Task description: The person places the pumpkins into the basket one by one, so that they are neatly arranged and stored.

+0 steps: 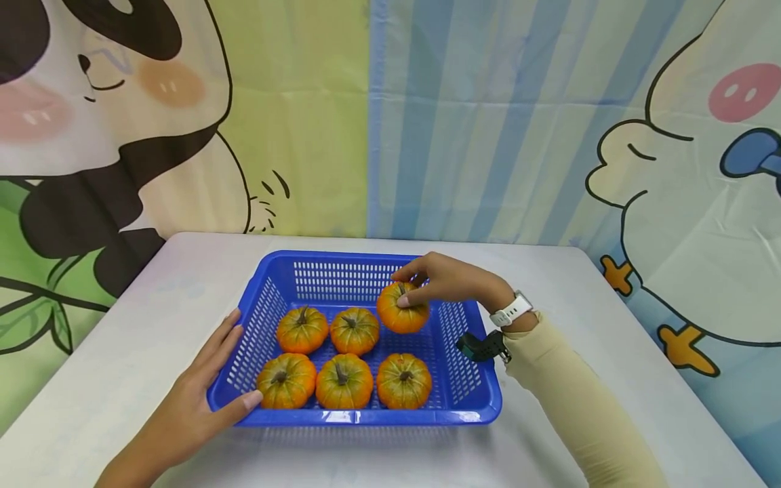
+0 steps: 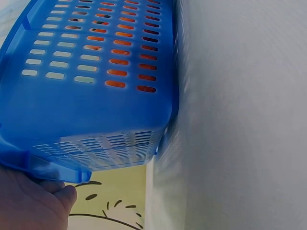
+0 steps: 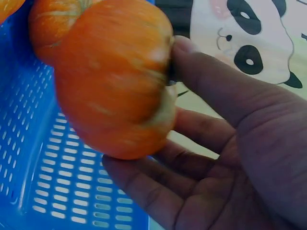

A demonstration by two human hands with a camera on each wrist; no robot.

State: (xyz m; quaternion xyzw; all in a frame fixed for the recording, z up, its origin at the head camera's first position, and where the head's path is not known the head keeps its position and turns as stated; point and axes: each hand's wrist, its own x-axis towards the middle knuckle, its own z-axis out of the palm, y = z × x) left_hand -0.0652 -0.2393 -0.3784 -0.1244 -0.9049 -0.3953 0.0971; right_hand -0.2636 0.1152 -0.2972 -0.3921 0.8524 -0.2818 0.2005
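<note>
A blue plastic basket (image 1: 360, 418) with slotted walls holds several small orange pumpkins, among them one at the front left (image 1: 287, 381) and one at the front right (image 1: 404, 381). My right hand (image 1: 448, 278) grips another pumpkin (image 1: 399, 318) over the basket's back right part; in the right wrist view the thumb lies by its stem and the fingers curl under the pumpkin (image 3: 115, 81). At the basket's left side, my left hand (image 1: 192, 400) rests on the rim with thumb and fingers spread. The left wrist view shows that hand (image 2: 33, 201) beside the rim, its fingers mostly hidden.
The basket stands on a white table (image 1: 537, 420). Behind the table hangs a curtain (image 1: 476, 122) printed with cartoon animals. A white-banded watch (image 1: 512, 310) and a black strap device (image 1: 482, 346) are on the right wrist, close to the basket's right rim.
</note>
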